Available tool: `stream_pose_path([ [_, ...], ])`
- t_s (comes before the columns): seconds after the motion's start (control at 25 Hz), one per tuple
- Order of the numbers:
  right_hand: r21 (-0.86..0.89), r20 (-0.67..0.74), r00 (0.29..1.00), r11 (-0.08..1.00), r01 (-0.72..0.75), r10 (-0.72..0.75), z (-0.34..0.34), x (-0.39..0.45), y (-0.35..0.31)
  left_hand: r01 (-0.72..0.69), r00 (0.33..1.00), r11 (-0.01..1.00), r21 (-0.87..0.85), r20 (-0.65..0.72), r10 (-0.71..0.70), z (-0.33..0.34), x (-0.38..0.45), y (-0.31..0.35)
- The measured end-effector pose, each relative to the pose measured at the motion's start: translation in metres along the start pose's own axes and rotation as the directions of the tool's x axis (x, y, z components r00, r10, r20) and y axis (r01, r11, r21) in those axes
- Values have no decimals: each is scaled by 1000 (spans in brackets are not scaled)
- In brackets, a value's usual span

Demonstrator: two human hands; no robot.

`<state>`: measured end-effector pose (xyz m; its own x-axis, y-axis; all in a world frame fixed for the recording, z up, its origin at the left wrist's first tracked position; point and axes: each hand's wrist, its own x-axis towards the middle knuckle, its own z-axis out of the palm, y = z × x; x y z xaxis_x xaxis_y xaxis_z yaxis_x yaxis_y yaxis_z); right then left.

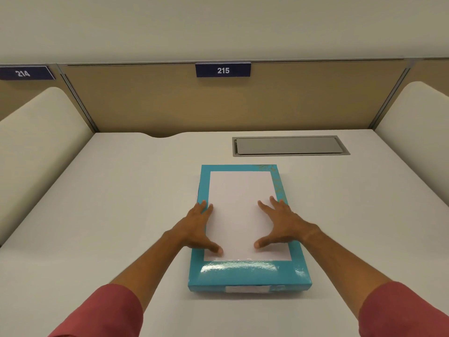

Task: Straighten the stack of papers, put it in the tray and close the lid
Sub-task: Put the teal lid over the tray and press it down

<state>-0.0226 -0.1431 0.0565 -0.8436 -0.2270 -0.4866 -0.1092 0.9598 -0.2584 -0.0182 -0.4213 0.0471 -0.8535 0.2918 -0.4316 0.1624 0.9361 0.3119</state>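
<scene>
A glossy turquoise tray [250, 276] lies in the middle of the white desk, long side pointing away from me. A squared white stack of papers [239, 190] sits inside it, framed by the turquoise rim. My left hand [199, 227] rests flat on the stack's left edge, fingers spread, thumb on the paper. My right hand [279, 224] rests flat on the right side of the stack, fingers spread as well. Neither hand grips anything. No lid is visible.
A grey cable hatch [289, 145] is set into the desk behind the tray. Beige partition with a "215" sign [223, 70] stands at the back; cream side dividers [36, 147] flank the desk left and right.
</scene>
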Motion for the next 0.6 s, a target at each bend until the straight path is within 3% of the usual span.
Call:
stream_pose_path([
  [0.12,-102,59,998,995,-3,9,6,5,-1,9,997,999,49,76,-13,4,1,3],
  [0.6,-198,5,999,979,-40,42,20,13,-2,16,997,999,49,73,-19,10,1,10],
])
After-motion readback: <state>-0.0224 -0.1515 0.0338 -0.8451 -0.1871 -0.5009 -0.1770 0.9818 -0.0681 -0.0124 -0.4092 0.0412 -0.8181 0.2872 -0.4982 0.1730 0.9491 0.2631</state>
